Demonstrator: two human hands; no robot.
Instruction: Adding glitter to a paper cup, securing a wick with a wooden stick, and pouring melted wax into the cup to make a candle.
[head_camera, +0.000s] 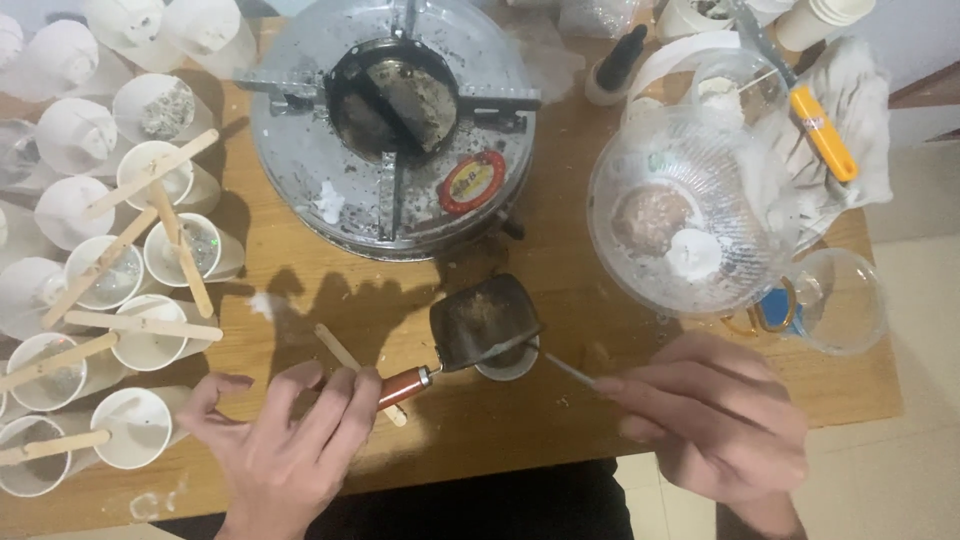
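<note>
My left hand (290, 440) grips the small pot (485, 322) by its stiff wooden handle (405, 386), likely hot and front-heavy, while my right hand (715, 415) pinches a thin metal rod (572, 371).

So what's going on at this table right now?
A person's left hand holds a small dark pot by its red handle, tipped over a small white cup on the wooden table. The right hand holds a thin stick pointed toward that cup. White cups with wooden sticks stand at left, a round metal stove behind.
</note>
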